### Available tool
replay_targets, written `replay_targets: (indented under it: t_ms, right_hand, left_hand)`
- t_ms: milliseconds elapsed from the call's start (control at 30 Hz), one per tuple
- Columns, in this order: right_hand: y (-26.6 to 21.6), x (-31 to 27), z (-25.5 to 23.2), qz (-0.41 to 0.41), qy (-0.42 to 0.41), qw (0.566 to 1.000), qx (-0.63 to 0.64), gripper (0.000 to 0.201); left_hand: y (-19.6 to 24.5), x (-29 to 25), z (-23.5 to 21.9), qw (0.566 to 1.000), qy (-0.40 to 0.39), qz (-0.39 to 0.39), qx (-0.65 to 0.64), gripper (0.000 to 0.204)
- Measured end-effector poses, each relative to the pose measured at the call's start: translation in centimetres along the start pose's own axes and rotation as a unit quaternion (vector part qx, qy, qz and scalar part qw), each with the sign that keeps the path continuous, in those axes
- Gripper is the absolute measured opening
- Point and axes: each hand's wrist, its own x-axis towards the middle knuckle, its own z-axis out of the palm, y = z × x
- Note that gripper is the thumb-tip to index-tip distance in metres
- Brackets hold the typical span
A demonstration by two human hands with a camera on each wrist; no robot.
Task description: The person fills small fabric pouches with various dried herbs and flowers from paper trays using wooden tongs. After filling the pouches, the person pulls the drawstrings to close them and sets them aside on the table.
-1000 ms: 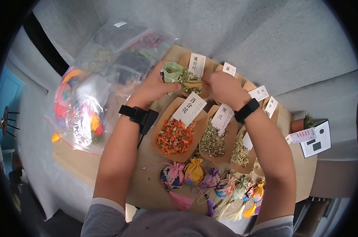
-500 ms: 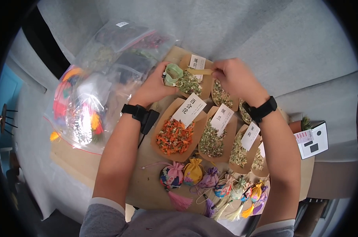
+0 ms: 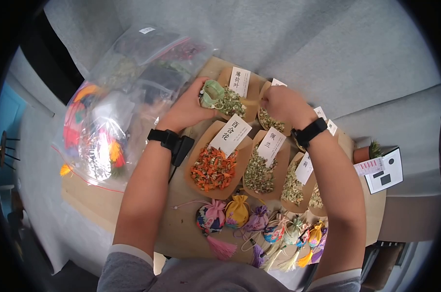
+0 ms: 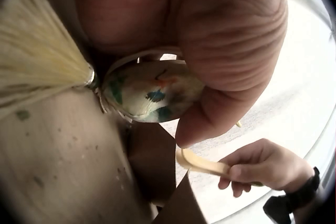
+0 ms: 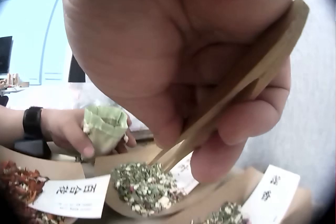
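In the head view my left hand [image 3: 185, 108] grips a pale green drawstring pouch [image 3: 211, 94], its mouth upward and spread. The left wrist view shows the pouch's flowered side [image 4: 155, 95] under my curled fingers and its cream tassel [image 4: 39, 48]. My right hand [image 3: 287, 104] pinches bamboo tongs [image 5: 236, 90]. Their tips point down at the green dried herbs [image 5: 144, 187] in a kraft paper tray [image 3: 223, 78] with an upright label card [image 3: 240, 82]. The pouch stands at the left side of this tray.
More kraft trays hold orange petals [image 3: 213, 168] and green herbs [image 3: 264, 174], each with a card. Several finished-looking sachets [image 3: 237, 211] line the near table edge. A large clear plastic bag [image 3: 128, 112] fills the left; a potted plant [image 3: 362, 155] stands at right.
My right hand with the tongs has pulled away from beside the pouch, up and to the right, then dropped slightly toward the trays. My left hand keeps the pouch in nearly the same place.
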Motion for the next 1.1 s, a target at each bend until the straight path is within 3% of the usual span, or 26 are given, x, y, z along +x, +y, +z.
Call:
replay_targets:
  t_ms: [200, 267, 433, 600, 667, 767, 900, 967, 1100]
  right_hand:
    - [0.0, 0.6, 2.6, -0.011, -0.044, 0.995, 0.084, 0.022]
    - [-0.7, 0.1, 2.2, -0.048, -0.040, 0.992, 0.107, 0.020]
    - [-2.7, -0.7, 2.0, -0.045, -0.016, 0.998, 0.042, 0.018]
    - [-1.7, -0.6, 2.4, -0.040, 0.030, 0.999, 0.018, 0.017]
    - [-0.7, -0.9, 2.0, -0.065, 0.083, 0.994, 0.028, 0.017]
    - [0.2, -0.5, 0.0, -0.067, 0.076, 0.994, 0.036, 0.018]
    - [-2.6, -1.4, -3.9, -0.073, 0.077, 0.993, 0.060, 0.018]
    - [-4.2, -1.4, -4.6, -0.110, 0.086, 0.989, 0.055, 0.017]
    - [-4.7, -0.7, -5.0, -0.089, 0.054, 0.993, 0.056, 0.017]
  left_hand:
    - [-0.8, 0.3, -0.2, 0.999, -0.007, 0.017, 0.041, 0.075]
    - [-1.0, 0.4, -0.3, 0.999, -0.006, 0.015, 0.046, 0.074]
    - [-1.3, 0.6, -0.2, 0.999, -0.011, 0.017, 0.050, 0.074]
    - [-1.0, 0.5, -0.3, 0.999, -0.009, 0.015, 0.047, 0.075]
    - [-1.1, 0.5, -0.3, 0.998, -0.009, 0.015, 0.054, 0.075]
    - [-1.2, 0.5, -0.3, 0.998, -0.009, 0.019, 0.060, 0.075]
    - [-1.3, 0.6, -0.4, 0.998, -0.011, 0.021, 0.065, 0.075]
    - [-1.1, 0.5, -0.2, 0.999, -0.012, 0.014, 0.051, 0.075]
    - [-1.2, 0.5, -0.3, 0.999, -0.012, 0.019, 0.044, 0.075]
